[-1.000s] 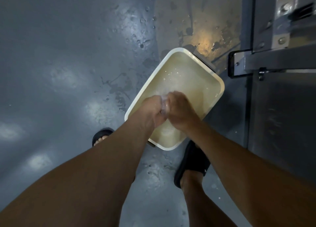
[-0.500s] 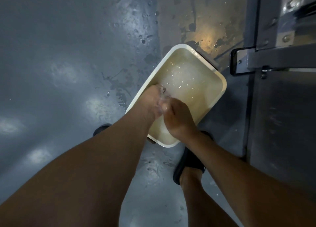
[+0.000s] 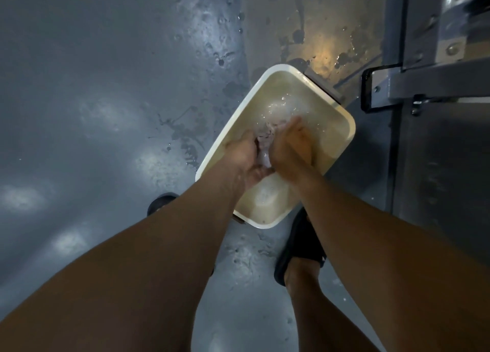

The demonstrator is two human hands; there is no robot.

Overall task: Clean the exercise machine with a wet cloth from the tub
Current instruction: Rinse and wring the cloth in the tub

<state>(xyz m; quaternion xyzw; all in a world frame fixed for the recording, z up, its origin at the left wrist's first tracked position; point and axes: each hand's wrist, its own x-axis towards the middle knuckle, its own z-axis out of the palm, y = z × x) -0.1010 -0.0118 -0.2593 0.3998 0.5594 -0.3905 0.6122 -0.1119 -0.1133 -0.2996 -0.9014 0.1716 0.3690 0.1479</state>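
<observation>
Cloth (image 3: 264, 140) now exposed between left hand (image 3: 242, 156), right hand (image 3: 291, 145) — over tub (image 3: 281, 67)

The left forearm (image 3: 185, 232) comes in from the near left and the right forearm (image 3: 358, 232) from the near right, both bare and angled down so that the wrists draw close together. The left hand (image 3: 242, 154) and right hand (image 3: 291, 149) meet side by side, gripping a pale wad of cloth (image 3: 265, 142) between them. The right hand lies back-up, its fingers reaching farther than the left's; blur hides finer finger detail.
</observation>
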